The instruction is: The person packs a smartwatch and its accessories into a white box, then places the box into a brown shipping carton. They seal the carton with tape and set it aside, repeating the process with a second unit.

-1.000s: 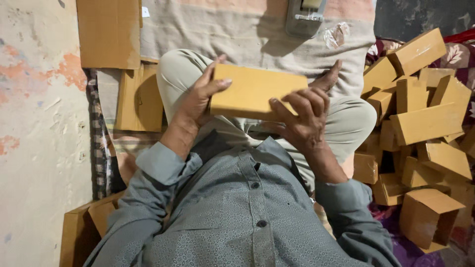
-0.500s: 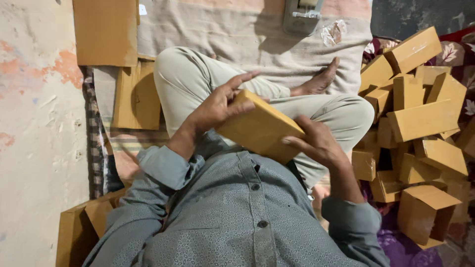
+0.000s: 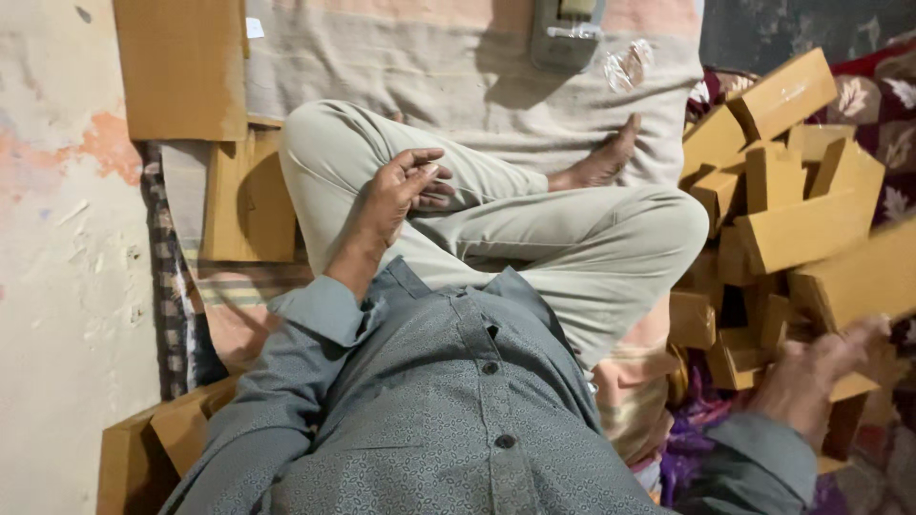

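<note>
Two hands work apart: the right hand [image 3: 816, 372], blurred at the lower right, grips the underside of a folded tan cardboard box [image 3: 854, 281] and holds it against the heap of like boxes [image 3: 782, 200]. The left hand [image 3: 396, 195] rests empty on the raised knee [image 3: 315, 133], fingers loosely curled. Farther off, flat cardboard sheets [image 3: 181, 67] lie on the striped blanket [image 3: 429, 57].

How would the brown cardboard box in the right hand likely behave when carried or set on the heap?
The cardboard box looks light: the right hand carries it alone, gripping from below. Its flat faces suggest it won't roll, though it may slide or tip on the jumbled pile of boxes. Thin walls could dent.
</note>
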